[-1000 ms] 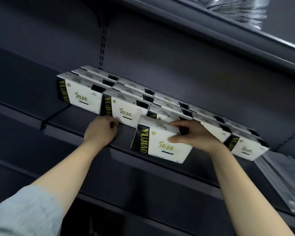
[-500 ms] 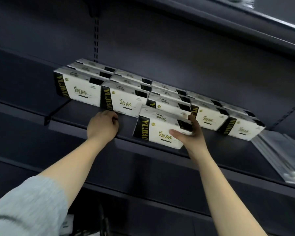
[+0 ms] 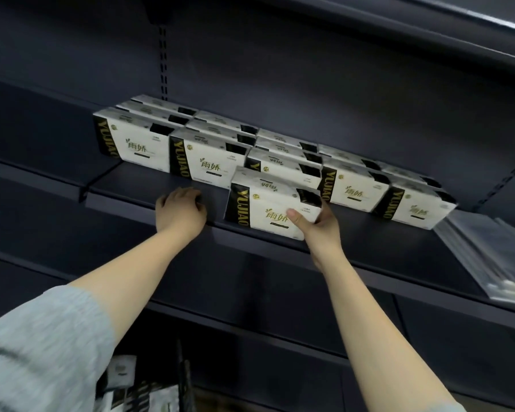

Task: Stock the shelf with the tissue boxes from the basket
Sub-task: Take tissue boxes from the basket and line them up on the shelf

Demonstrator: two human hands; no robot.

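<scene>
A white tissue box (image 3: 262, 208) with a black band marked YUJIAO stands on the dark shelf (image 3: 149, 188), in front of the third column of boxes. My right hand (image 3: 317, 226) grips its lower right corner, thumb on the front face. My left hand (image 3: 181, 211) rests on the shelf's front edge with fingers curled, holding nothing. Several more tissue boxes (image 3: 202, 163) stand in rows behind, running from left to right. At the bottom, part of the basket (image 3: 183, 379) shows with more packs inside.
Clear plastic-wrapped packs (image 3: 494, 257) lie on the shelf at the right. Another shelf runs overhead, and a lower shelf sits beneath the stocked one. A slotted upright (image 3: 163, 58) runs up the back panel.
My right hand has brought the box down onto the shelf and shifted from its top to its lower right corner. The view has tilted down, showing the basket. My left hand stays put.
</scene>
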